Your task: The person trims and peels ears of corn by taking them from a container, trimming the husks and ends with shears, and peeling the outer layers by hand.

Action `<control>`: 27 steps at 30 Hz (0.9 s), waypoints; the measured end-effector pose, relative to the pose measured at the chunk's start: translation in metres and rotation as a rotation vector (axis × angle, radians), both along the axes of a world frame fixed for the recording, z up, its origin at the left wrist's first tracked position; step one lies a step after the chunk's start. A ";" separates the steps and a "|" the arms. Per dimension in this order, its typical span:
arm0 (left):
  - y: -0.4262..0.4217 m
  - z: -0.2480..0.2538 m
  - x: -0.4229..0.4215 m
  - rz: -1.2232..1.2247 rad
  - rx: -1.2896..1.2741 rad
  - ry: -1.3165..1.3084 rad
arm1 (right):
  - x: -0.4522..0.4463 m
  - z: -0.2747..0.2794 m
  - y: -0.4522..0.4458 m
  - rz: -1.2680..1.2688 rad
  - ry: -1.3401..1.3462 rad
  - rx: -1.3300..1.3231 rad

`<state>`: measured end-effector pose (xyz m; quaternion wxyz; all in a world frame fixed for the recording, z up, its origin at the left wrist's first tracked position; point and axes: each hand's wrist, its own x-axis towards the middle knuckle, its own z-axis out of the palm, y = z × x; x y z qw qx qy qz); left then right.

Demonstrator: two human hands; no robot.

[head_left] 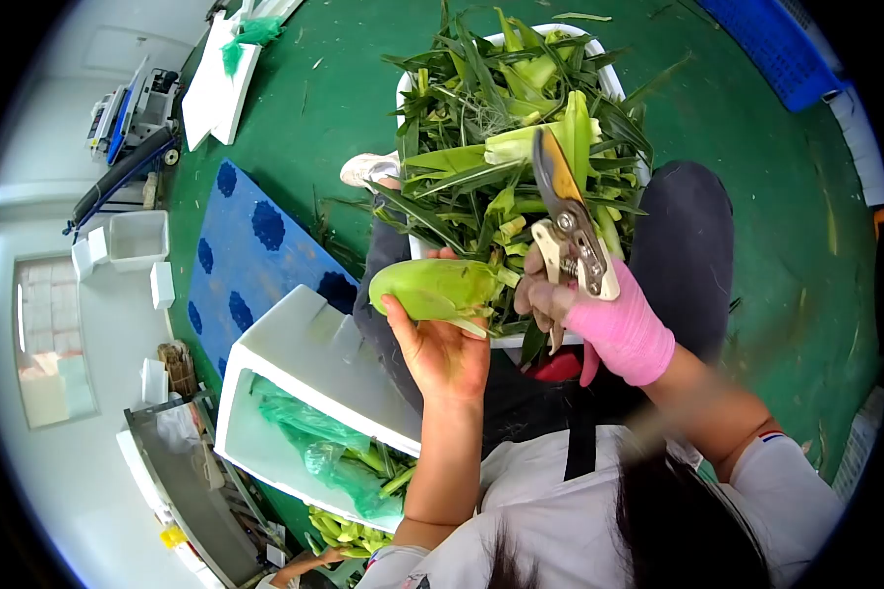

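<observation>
An ear of corn (424,292), still wrapped in pale green husk, lies across my bare left hand (445,355), with its cut stem end pointing right. The fingers curl around it from beneath. My right hand (614,329), in a pink glove with greyish fingertips, grips a pair of pruning shears (573,231) by the cream handles. Their blades point up and away from me, apart from the ear. Beyond both hands, between my legs, stands a white tub (607,71) heaped with green husks and leaves (481,118).
At my left a white foam box (309,339) lies tipped, holding a green plastic bag (329,461) and cut stalks. Several corn ears (349,533) lie below it, near another person's arm (309,562). A blue mat (241,265) and blue crate (771,49) are on the green floor.
</observation>
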<state>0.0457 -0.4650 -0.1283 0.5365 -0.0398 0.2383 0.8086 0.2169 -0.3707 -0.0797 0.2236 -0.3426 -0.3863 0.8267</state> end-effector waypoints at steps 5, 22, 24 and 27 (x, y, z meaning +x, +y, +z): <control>0.001 0.002 0.019 -0.082 -0.096 0.002 | -0.009 0.003 0.004 0.019 0.080 0.136; -0.011 0.003 0.024 0.169 -0.380 1.869 | -0.009 -0.016 -0.047 -0.199 -0.009 0.210; -0.011 -0.006 0.020 0.060 -0.402 1.436 | -0.003 -0.016 -0.034 -0.209 0.023 0.093; 0.008 0.023 0.029 -0.008 -0.341 0.393 | 0.001 -0.015 -0.014 -0.232 0.360 -0.255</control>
